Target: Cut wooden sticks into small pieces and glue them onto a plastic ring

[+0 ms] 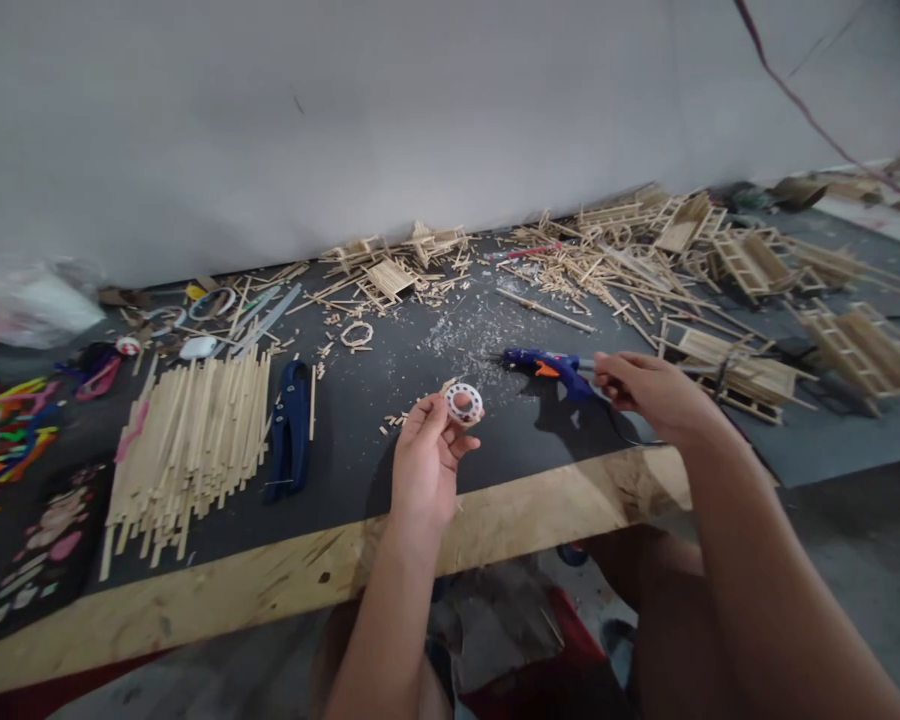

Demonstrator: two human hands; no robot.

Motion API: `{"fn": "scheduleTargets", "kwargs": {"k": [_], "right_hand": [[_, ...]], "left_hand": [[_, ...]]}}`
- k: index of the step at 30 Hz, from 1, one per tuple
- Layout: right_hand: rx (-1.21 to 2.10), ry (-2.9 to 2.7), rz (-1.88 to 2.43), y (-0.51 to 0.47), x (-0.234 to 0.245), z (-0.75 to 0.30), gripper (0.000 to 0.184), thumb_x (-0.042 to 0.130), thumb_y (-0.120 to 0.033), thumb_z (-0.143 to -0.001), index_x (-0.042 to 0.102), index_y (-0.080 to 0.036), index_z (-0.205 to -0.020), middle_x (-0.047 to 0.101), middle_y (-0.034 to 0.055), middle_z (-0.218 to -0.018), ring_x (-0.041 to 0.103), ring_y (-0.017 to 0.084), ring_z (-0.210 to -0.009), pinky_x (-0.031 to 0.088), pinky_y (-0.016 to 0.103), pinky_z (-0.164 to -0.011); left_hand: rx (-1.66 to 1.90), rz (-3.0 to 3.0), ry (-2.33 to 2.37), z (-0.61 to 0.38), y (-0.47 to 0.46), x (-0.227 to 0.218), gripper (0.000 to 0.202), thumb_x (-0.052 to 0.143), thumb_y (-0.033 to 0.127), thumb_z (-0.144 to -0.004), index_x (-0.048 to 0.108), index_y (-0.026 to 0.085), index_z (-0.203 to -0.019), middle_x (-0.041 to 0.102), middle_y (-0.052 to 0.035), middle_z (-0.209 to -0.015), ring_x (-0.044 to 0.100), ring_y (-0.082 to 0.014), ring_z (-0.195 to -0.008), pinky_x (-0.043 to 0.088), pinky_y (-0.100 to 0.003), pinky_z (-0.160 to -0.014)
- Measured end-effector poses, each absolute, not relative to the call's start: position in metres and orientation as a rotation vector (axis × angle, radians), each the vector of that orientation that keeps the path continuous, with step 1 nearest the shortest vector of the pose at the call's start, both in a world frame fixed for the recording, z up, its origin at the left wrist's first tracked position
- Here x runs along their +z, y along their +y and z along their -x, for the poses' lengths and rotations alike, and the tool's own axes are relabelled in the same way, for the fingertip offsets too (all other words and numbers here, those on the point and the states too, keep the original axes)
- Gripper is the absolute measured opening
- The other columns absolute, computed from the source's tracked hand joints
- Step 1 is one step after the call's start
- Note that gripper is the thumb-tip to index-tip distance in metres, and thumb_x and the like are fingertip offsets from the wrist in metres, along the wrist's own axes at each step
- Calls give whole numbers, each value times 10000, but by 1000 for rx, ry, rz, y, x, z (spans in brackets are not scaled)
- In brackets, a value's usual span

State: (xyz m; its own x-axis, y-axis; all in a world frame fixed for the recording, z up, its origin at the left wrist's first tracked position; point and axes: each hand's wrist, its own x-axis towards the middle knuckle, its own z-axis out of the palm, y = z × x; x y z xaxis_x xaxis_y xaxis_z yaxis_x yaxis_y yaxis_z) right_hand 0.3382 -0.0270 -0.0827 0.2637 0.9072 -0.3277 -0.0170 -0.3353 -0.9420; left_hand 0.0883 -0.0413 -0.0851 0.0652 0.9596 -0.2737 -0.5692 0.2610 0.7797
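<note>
My left hand (431,455) is closed on a small white ring with a row of round holes (464,403), held up above the dark tabletop near its front edge. Bits of thin wooden stick show around the ring's rim. To the right lies a blue hot glue gun (532,358) with an orange trigger, its nozzle facing left. A pale glue stick (586,364) juts out of its back end, and the fingertips of my right hand (641,390) pinch that stick. The glue gun's handle is partly in shadow.
Left of my hands are a blue cutter (291,430), a pile of wooden sticks (195,440), a dark patterned phone-like case (52,530) and colourful pipe cleaners (7,440). Small stick-built models (750,260) and loose scraps fill the back and right. A small wooden ring (356,334) lies mid-table.
</note>
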Motion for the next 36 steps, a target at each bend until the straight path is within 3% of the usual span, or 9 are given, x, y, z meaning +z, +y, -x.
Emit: {"fn": "scheduleTargets", "kwargs": {"k": [3, 5, 8, 12, 19, 23, 26, 30, 36], "right_hand": [[1156, -845, 1433, -35, -72, -340, 303, 693, -386, -675, 484, -177, -605, 400, -66, -486, 321, 39, -394, 202, 156, -325], [1161, -899, 1316, -41, -66, -327, 253, 690, -357, -681, 509, -181, -667, 409, -74, -479, 316, 37, -378, 199, 162, -328], [1255, -1050, 1223, -50, -62, -295, 228, 677, -331, -698, 554, -188, -825, 485, -67, -532, 388, 51, -386, 290, 179, -347], [1373, -1166, 1144, -56, -69, -255, 355, 693, -328, -674, 548, -184, -964, 591, 5, -857, 517, 75, -567, 444, 214, -474], [1364, -1166, 1199, -52, -82, -236, 283, 646, -406, -706, 577, -160, -825, 615, 3, -749, 538, 89, -556, 469, 258, -586], [1315, -1135, 1230, -51, -83, -240, 269, 640, -402, -712, 586, -160, -815, 605, -5, -697, 552, 101, -580, 475, 267, -618], [1291, -1114, 1230, -51, -83, -243, 255, 646, -392, -712, 583, -166, -812, 607, -10, -681, 564, 106, -592, 477, 271, -630], [1299, -1111, 1191, -53, -83, -243, 242, 652, -373, -717, 584, -164, -818, 610, -10, -681, 568, 105, -600, 475, 273, -634], [1341, -1132, 1146, -52, -82, -234, 232, 664, -358, -711, 599, -165, -822, 615, -4, -747, 566, 98, -622, 477, 271, -649]], "left_hand": [[1263, -568, 894, -88, -43, -85, 166, 637, 253, -759, 529, 172, -854, 659, -31, -862, 644, -151, -770, 520, -209, -546], [1266, -575, 891, -88, -45, -85, 174, 640, 246, -755, 520, 173, -859, 665, -33, -863, 648, -154, -767, 531, -228, -576], [1244, -598, 873, -90, -49, -83, 185, 639, 242, -755, 506, 175, -865, 669, -38, -867, 654, -166, -778, 536, -244, -593], [1224, -647, 839, -92, -53, -81, 198, 634, 246, -756, 486, 184, -872, 672, -47, -894, 654, -181, -793, 534, -251, -570], [1253, -741, 938, -93, -53, -84, 221, 682, 270, -703, 551, 155, -839, 666, -40, -808, 634, -153, -696, 543, -281, -606], [1228, -815, 988, -84, -48, -83, 220, 695, 280, -690, 586, 144, -824, 668, -61, -834, 647, -184, -768, 547, -285, -628], [1176, -844, 1038, -74, -45, -81, 227, 680, 306, -704, 592, 150, -843, 671, -71, -824, 656, -201, -744, 540, -275, -563], [1184, -898, 1084, -69, -44, -78, 213, 688, 280, -695, 612, 162, -855, 648, -40, -779, 624, -155, -645, 505, -231, -482], [1196, -1001, 1028, -78, -47, -79, 211, 694, 243, -691, 673, 151, -879, 675, -57, -854, 604, -126, -668, 512, -228, -601]]}}
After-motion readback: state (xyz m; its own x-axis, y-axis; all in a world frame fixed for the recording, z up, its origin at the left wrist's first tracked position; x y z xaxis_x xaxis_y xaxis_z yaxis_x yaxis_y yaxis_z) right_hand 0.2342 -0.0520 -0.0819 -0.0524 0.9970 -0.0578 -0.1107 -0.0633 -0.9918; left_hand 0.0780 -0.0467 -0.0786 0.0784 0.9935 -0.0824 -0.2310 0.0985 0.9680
